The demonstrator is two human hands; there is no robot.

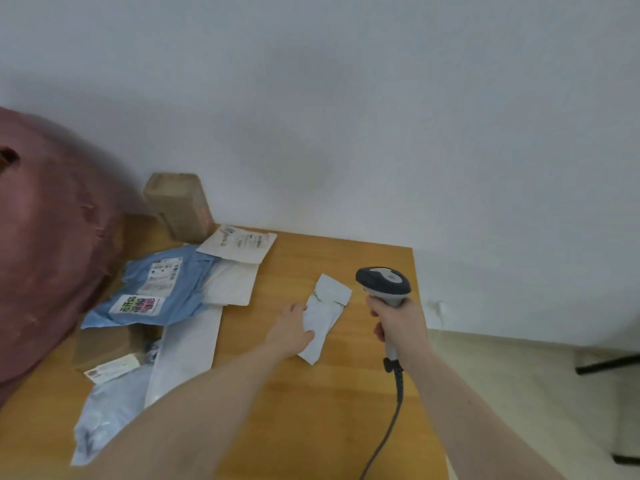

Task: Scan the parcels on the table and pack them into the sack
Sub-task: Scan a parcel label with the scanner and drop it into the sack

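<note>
Left hand rests flat on small white parcel; right hand grips scanner; sack contents hidden.

A: What can't be made out here?

B: The red sack is blurred and cut off by the left edge. The labels on the blue parcel are too small to read.

A: And the hands?

B: The left hand covers part of the small white parcel. The right hand hides the scanner handle, and its cable runs off the bottom edge. Both arms are cut off there too.
</note>
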